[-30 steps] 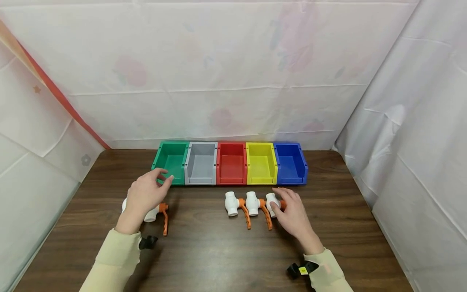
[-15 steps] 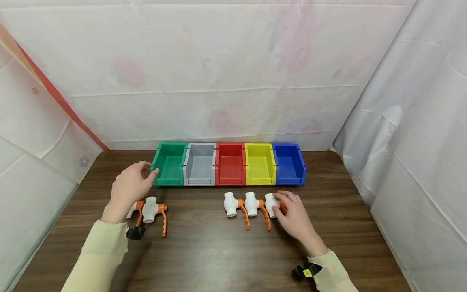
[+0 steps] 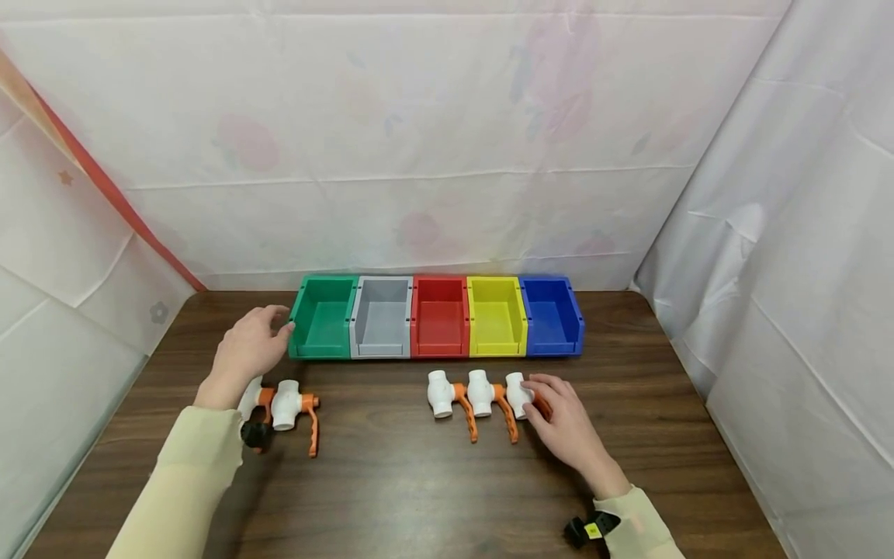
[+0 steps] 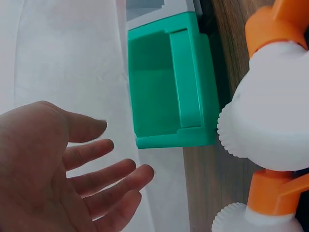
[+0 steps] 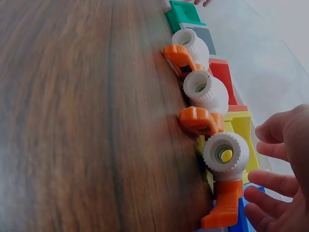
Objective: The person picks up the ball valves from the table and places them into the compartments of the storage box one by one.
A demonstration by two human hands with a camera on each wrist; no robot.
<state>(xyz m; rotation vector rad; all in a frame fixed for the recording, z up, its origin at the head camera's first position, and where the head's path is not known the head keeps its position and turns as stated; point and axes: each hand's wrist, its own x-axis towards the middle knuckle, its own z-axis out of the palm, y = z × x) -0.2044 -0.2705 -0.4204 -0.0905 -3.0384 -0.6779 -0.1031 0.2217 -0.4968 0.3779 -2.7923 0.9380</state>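
My left hand (image 3: 246,353) hovers by the left side of the green bin (image 3: 295,341), its fingers loosely spread and holding nothing in the left wrist view. Below it lie two white ball valves with orange handles: one valve (image 3: 285,405) in full sight, the other (image 3: 249,399) partly covered by my wrist. Farther right, three more such valves lie in a row: a left valve (image 3: 440,394), a middle valve (image 3: 479,393) and a right valve (image 3: 517,396). My right hand (image 3: 569,427) is beside the right valve, fingers relaxed; the right wrist view shows them apart from its body (image 5: 240,162).
Behind the valves stands a joined row of bins: green, grey (image 3: 380,349), red (image 3: 440,347), yellow (image 3: 497,347) and blue (image 3: 555,347). A brown wooden table (image 3: 391,481) carries everything. White patterned cloth (image 3: 433,140) hangs behind and at both sides.
My left hand has moved left from in front of the green bin, uncovering the two left valves. The right hand has hardly moved beside the right valve.
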